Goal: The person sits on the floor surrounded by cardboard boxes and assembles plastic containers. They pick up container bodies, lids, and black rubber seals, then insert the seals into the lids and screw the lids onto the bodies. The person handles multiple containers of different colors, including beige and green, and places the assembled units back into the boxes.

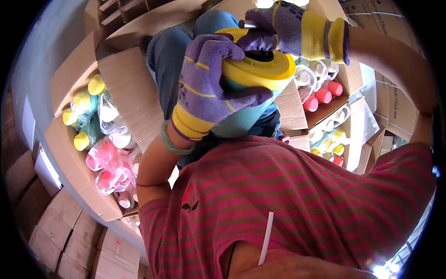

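Observation:
Between my knees stands a large teal flask [239, 122] with a wide yellow top [265, 72] and a dark round opening. My left hand [206, 74], in a purple and yellow knit glove, wraps round the near left side of the top, its thumb along the side. My right hand [274, 25], gloved alike, is closed above the far side of the opening. A short greyish rod [249, 24] sticks out of its fingers to the left; most of it is hidden, so I cannot make out its kind. The right fingers partly cover the opening.
An open carton [69, 160] at left holds several plastic-wrapped bottles with yellow, pink and white caps. More wrapped bottles with red caps [323, 96] stand in cartons at right. A divided cardboard insert [125, 16] lies at the far left. Stacked cartons [58, 221] line the lower left.

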Action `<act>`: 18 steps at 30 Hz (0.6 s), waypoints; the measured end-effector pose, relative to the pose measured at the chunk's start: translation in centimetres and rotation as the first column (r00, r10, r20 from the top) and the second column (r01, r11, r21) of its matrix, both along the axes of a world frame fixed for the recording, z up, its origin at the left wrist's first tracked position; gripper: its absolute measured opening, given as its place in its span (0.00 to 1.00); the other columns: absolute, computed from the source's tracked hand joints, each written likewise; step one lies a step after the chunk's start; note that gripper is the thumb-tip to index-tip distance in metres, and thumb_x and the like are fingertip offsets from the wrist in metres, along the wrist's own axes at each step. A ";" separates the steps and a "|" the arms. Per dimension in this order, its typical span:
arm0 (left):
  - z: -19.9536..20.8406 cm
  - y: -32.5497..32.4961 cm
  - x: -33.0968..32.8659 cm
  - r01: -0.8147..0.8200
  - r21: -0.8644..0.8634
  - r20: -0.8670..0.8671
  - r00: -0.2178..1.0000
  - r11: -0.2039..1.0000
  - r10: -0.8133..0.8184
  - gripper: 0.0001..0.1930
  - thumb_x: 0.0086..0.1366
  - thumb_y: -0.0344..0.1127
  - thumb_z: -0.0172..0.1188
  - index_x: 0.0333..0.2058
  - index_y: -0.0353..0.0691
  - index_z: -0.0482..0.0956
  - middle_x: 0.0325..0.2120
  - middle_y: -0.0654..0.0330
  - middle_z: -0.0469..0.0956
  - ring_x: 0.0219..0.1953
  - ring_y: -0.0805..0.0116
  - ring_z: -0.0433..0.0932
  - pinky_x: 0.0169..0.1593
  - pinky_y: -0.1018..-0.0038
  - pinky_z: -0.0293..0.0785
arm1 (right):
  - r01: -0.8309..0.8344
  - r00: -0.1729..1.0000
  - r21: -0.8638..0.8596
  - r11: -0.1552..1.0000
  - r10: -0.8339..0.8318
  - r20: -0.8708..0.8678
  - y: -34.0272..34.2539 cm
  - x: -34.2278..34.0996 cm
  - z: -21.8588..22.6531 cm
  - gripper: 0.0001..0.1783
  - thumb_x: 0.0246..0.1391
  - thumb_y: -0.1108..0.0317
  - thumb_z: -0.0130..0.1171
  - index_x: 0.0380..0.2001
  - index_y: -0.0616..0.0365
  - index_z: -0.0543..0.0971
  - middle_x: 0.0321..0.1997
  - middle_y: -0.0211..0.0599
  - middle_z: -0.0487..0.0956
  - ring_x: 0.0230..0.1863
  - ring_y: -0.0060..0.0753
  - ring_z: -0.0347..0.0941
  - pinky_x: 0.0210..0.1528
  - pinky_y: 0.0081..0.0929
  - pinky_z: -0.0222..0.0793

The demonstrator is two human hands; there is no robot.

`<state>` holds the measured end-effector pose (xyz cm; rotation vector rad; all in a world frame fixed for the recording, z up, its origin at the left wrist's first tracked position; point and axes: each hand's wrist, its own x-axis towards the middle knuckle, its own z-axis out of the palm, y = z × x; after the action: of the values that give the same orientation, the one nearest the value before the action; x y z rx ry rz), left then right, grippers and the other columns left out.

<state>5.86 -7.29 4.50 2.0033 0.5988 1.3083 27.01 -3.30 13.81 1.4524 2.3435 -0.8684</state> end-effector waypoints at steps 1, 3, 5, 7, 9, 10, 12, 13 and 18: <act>0.2 -0.2 0.6 -0.013 0.008 -0.011 1.000 1.000 0.013 0.33 0.33 0.46 0.82 0.36 0.41 0.74 0.36 0.54 0.73 0.42 0.51 0.73 0.46 0.59 0.72 | 0.076 0.992 0.037 0.996 -0.080 0.099 -0.4 -0.2 0.2 0.24 0.59 0.47 0.60 0.37 0.62 0.76 0.33 0.49 0.81 0.33 0.47 0.80 0.37 0.37 0.73; 0.4 -0.6 1.9 -0.058 0.112 -0.021 0.998 0.992 0.060 0.34 0.36 0.42 0.82 0.40 0.41 0.71 0.36 0.56 0.75 0.39 0.56 0.75 0.45 0.64 0.72 | 0.188 0.975 0.101 0.977 -0.198 0.104 -0.5 2.4 -3.6 0.27 0.58 0.44 0.59 0.38 0.61 0.77 0.32 0.51 0.81 0.33 0.50 0.80 0.38 0.40 0.73; 0.5 -1.3 3.4 -0.112 0.135 -0.036 0.992 0.984 0.118 0.32 0.37 0.44 0.80 0.38 0.40 0.71 0.35 0.51 0.72 0.39 0.49 0.72 0.42 0.57 0.70 | 0.206 0.963 0.104 0.973 -0.220 0.156 -0.2 2.8 -4.4 0.27 0.58 0.44 0.59 0.38 0.61 0.77 0.31 0.51 0.81 0.33 0.50 0.80 0.38 0.40 0.73; 0.3 -1.9 4.6 -0.160 0.114 -0.085 0.982 0.981 0.170 0.31 0.40 0.45 0.79 0.39 0.40 0.71 0.36 0.51 0.72 0.39 0.49 0.71 0.42 0.56 0.69 | 0.179 0.963 0.094 0.979 -0.194 0.187 0.1 3.1 -4.1 0.27 0.58 0.43 0.59 0.38 0.61 0.77 0.31 0.50 0.81 0.33 0.50 0.80 0.38 0.40 0.73; 0.7 -2.3 5.6 -0.197 0.218 -0.114 0.968 0.956 0.225 0.32 0.40 0.50 0.79 0.38 0.41 0.71 0.33 0.54 0.72 0.37 0.50 0.72 0.41 0.56 0.69 | 0.139 0.968 0.081 0.987 -0.153 0.197 -0.3 3.1 -3.2 0.27 0.58 0.43 0.59 0.38 0.61 0.77 0.31 0.50 0.81 0.33 0.50 0.80 0.38 0.40 0.73; 0.7 -2.3 6.3 -0.210 0.247 -0.130 0.960 0.946 0.247 0.31 0.40 0.50 0.79 0.37 0.42 0.71 0.33 0.55 0.72 0.36 0.51 0.72 0.41 0.56 0.68 | 0.116 0.972 0.083 0.990 -0.130 0.194 -0.2 3.4 -2.6 0.27 0.58 0.43 0.59 0.38 0.61 0.77 0.31 0.50 0.81 0.33 0.50 0.80 0.38 0.40 0.73; 1.1 -2.4 6.6 -0.199 0.281 -0.127 0.962 0.939 0.242 0.31 0.40 0.50 0.79 0.37 0.42 0.72 0.32 0.55 0.72 0.36 0.51 0.72 0.40 0.56 0.68 | 0.053 0.983 0.068 0.996 -0.064 0.170 -0.4 3.3 -1.8 0.27 0.58 0.43 0.59 0.38 0.61 0.77 0.31 0.50 0.81 0.33 0.50 0.80 0.38 0.40 0.73; 1.3 -2.5 6.2 -0.176 0.286 -0.108 0.971 0.942 0.214 0.31 0.39 0.49 0.79 0.37 0.42 0.72 0.32 0.56 0.72 0.35 0.51 0.72 0.40 0.56 0.69 | 0.021 0.988 0.072 0.997 -0.031 0.148 -0.2 3.7 -1.6 0.27 0.58 0.43 0.59 0.38 0.61 0.78 0.31 0.50 0.81 0.33 0.50 0.80 0.38 0.40 0.73; 1.6 -1.4 1.7 0.014 0.213 0.038 0.999 0.977 -0.023 0.32 0.31 0.46 0.82 0.36 0.44 0.75 0.36 0.57 0.75 0.43 0.53 0.74 0.48 0.59 0.72 | -0.234 0.972 0.094 0.968 0.231 0.034 -1.2 3.4 0.7 0.27 0.58 0.43 0.58 0.38 0.61 0.78 0.31 0.50 0.81 0.33 0.50 0.80 0.38 0.40 0.73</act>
<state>7.56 -8.71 6.09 2.1415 0.4355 1.4500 30.45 -4.48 14.50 1.1807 2.5055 -0.6810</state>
